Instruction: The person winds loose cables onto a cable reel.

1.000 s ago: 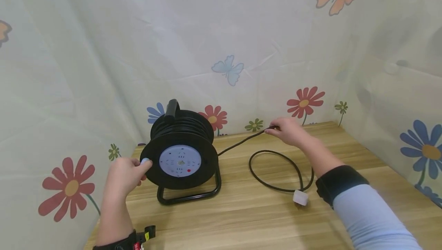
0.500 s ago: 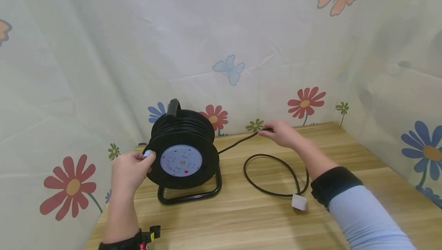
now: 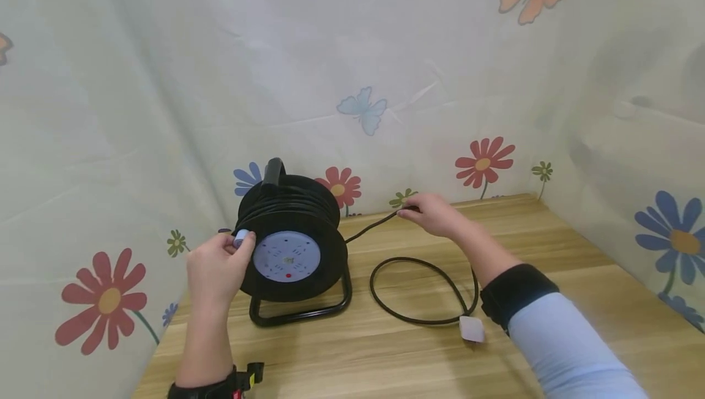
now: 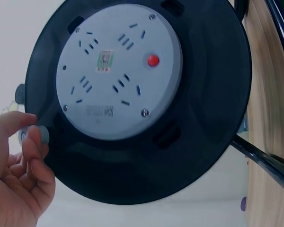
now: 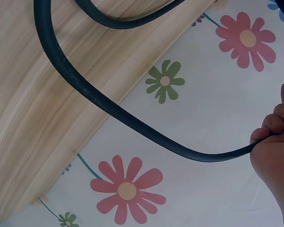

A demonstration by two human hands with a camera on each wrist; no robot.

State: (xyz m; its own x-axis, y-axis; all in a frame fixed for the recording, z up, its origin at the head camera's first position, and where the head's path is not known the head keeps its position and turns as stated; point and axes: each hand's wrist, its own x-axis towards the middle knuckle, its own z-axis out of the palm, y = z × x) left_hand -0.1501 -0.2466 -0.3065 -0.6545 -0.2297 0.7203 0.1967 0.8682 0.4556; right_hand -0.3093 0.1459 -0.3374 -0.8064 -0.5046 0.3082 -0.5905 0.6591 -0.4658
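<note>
Left hand (image 3: 218, 268) pinches part-covered knob (image 3: 240, 238) at reel's (image 3: 289, 252) ten o'clock (head view), right hand (image 3: 432, 213), wrist-view-cropped, grips cable (image 5: 92, 98) toward three.

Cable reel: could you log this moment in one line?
left fingers: pinch reel knob | right fingers: hold black cable | white plug: on table

Illegible print on reel (image 4: 137, 101) and cable (image 5: 106, 107)

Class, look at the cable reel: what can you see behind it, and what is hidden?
In the head view, a pale backdrop shows behind the cable reel, with a red flower and a partly covered blue flower. The reel hides the tabletop directly behind it.
</note>
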